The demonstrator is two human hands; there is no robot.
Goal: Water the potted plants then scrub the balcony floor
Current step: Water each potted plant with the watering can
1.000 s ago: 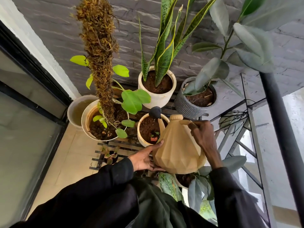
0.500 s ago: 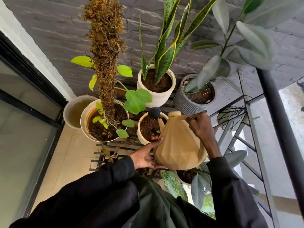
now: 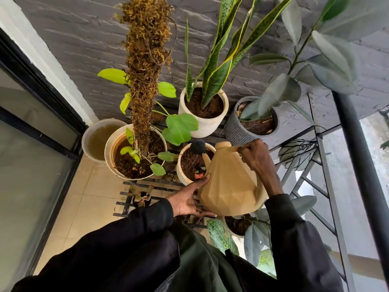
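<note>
A tan faceted watering can [image 3: 229,186] is tilted, and its black spout head [image 3: 197,146] hangs over the soil of a small cream pot [image 3: 182,178]. My right hand [image 3: 255,157] grips the can's handle at the top. My left hand [image 3: 189,200] lies with straight fingers under the can's lower left side. Around it stand a large cream pot with a moss pole [image 3: 111,148], a white pot with a snake plant [image 3: 205,128] and a grey textured pot [image 3: 236,131].
A bucket of murky water [image 3: 94,140] stands by the wall on the beige floor tiles [image 3: 84,203]. A black slatted rack [image 3: 126,193] carries the pots and a tiny red-leaved plant [image 3: 142,197]. A black metal railing [image 3: 357,165] runs along the right. A glass door [image 3: 31,165] is at left.
The can and both hands have kept their pose over the small cream pot; only the view has shifted slightly.
</note>
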